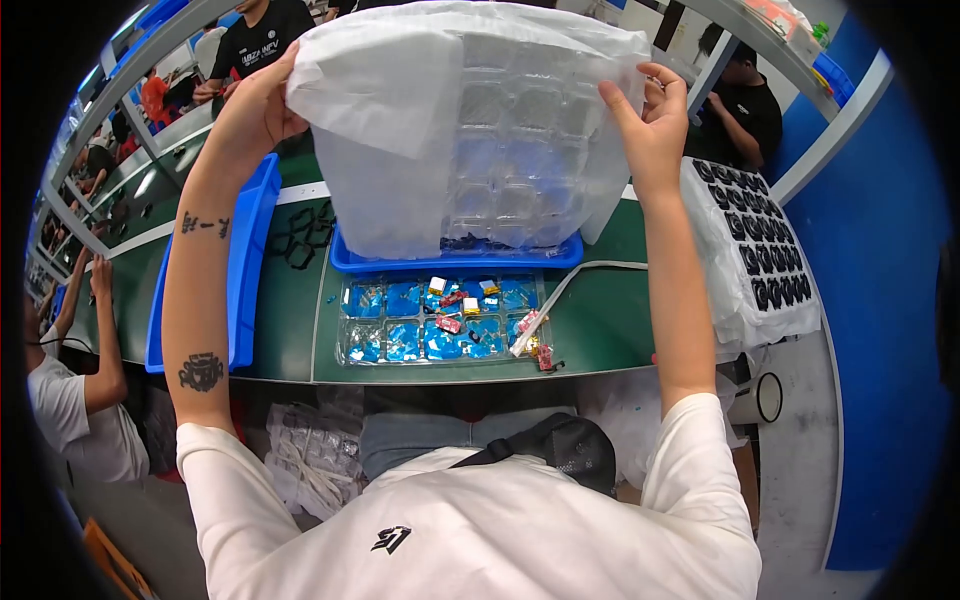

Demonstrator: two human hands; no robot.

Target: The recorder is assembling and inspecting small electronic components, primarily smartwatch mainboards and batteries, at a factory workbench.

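My left hand (pixel 268 103) is closed on the upper left edge of a white plastic liner sheet (pixel 375 190). At its upper right edge my right hand (pixel 652 115) pinches the same sheet, thumb toward me. The sheet hangs over a clear blister tray (pixel 530 150) tilted up on edge, whose square pockets show through. Its lower end rests in or against a shallow blue bin (pixel 455 267), with some dark pieces along the bottom. Nearer me lies another clear tray (pixel 342 345) holding blue film scraps, small silver battery cells (pixel 471 306) and red-wrapped parts (pixel 448 324).
A long blue bin (pixel 258 250) stands left on the green bench (pixel 590 340), beside black frames (pixel 300 238). A white strip (pixel 560 290) crosses the bench. At right, a lined tray (pixel 755 235) holds rows of black parts. Co-workers sit at left and beyond the bench.
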